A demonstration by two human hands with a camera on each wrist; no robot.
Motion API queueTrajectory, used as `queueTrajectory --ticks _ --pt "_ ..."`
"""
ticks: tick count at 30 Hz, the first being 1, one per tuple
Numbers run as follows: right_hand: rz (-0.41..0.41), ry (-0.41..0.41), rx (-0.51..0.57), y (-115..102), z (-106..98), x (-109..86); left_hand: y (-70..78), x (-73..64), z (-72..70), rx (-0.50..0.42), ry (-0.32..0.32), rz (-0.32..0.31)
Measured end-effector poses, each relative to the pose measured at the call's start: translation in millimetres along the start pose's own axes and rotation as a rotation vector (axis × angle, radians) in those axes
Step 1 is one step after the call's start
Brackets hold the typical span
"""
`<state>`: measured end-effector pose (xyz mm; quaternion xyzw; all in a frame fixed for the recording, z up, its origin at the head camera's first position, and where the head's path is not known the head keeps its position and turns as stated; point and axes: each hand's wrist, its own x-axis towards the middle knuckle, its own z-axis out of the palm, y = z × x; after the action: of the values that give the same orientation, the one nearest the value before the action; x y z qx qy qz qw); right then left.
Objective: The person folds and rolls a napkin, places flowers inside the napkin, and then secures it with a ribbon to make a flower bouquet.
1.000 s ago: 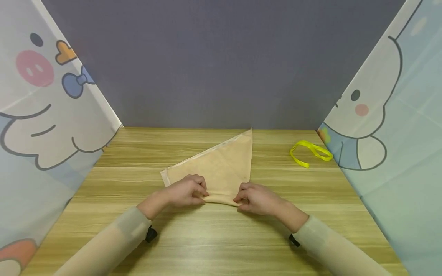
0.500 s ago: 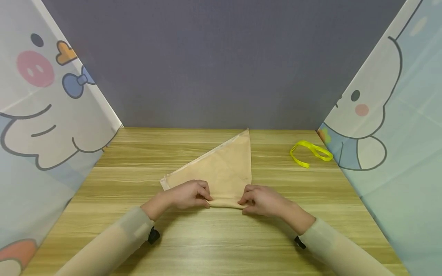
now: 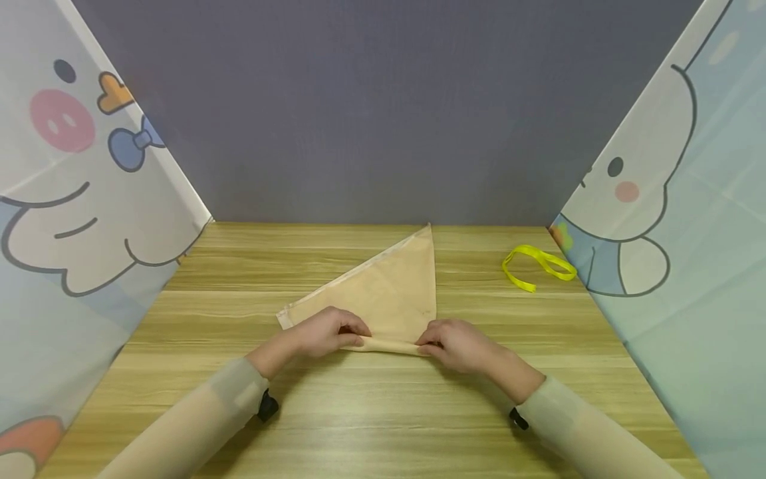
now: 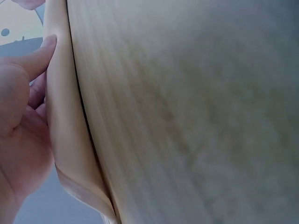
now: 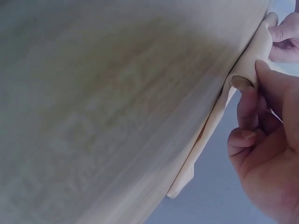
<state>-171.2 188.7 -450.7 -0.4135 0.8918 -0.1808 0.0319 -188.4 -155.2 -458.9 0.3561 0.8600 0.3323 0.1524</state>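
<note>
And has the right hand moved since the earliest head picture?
Yes, slightly to the right: in the head view, the right hand is a little nearer the yellow ribbon, which lies where it was.

Looped yellow ribbon (image 3: 541,255) on a wood-grain table (image 3: 383,419), grey back panel (image 3: 383,113), cartoon-printed side panels (image 3: 712,246)
</note>
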Motion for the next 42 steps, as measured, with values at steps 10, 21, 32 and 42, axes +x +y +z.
queueTrajectory --ticks 10,21,32,42 --pt "0.014 0.018 0.041 2 -1 3.6 0.0 3.5 -1.0 -0.004 0.033 -0.014" --pt "-0.043 0.058 -0.094 -3 -1 7.7 2.4 5.2 -3.2 0.241 0.058 0.082" --pt "-0.033 0.008 -0.024 -9 -1 19.6 7.4 9.9 5.3 0.203 0.044 0.082" --pt "-0.025 -0.006 0.204 10 -1 10.4 16.5 20.0 12.9 0.190 0.022 0.113"
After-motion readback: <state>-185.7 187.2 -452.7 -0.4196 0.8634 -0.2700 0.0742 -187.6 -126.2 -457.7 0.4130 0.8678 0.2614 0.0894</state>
